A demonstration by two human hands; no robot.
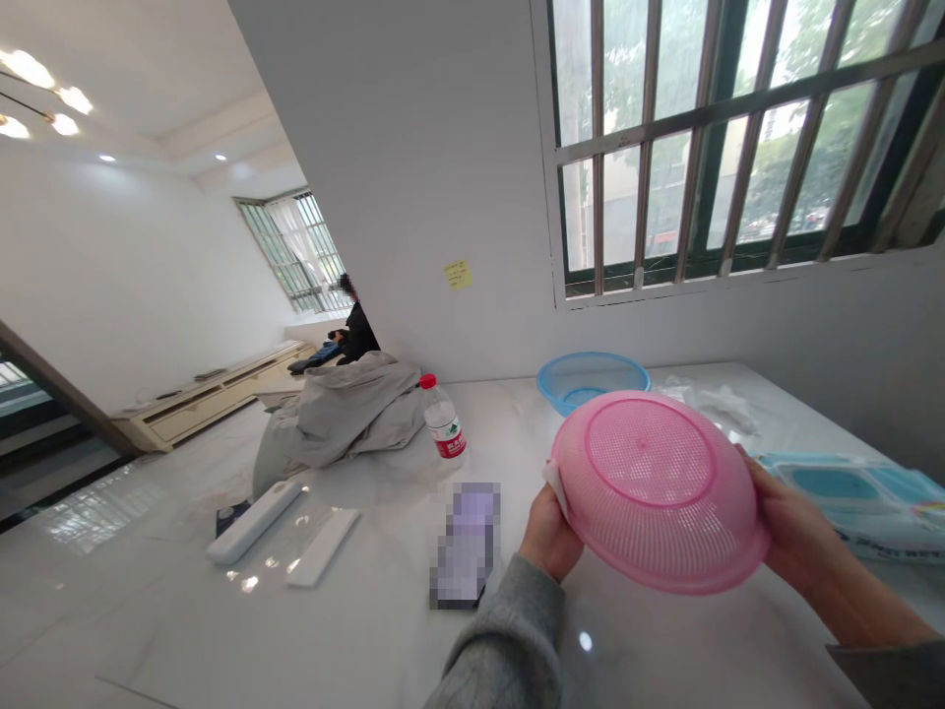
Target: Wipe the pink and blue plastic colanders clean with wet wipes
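Note:
A pink plastic mesh basket (650, 492) is held up above the white table, tilted with its round base facing away from me. My left hand (550, 534) grips its left rim, and a bit of white cloth or tissue (555, 483) shows between that hand and the basket. On the opposite side, my right hand (793, 527) is closed on the rim, its fingertips partly hidden behind the basket. Just beyond stands a blue mesh basket (591, 379). A blue pack of wipes (849, 492) lies to the right of my right hand.
Left of my hands lies a phone (467, 547), blurred out. A red-capped bottle (444, 418) stands behind it, beside grey fabric (354, 414). Two white strip-like items (255, 522) lie further left. Crumpled clear plastic (709, 404) is near the wall. Another person (358, 330) sits in the background.

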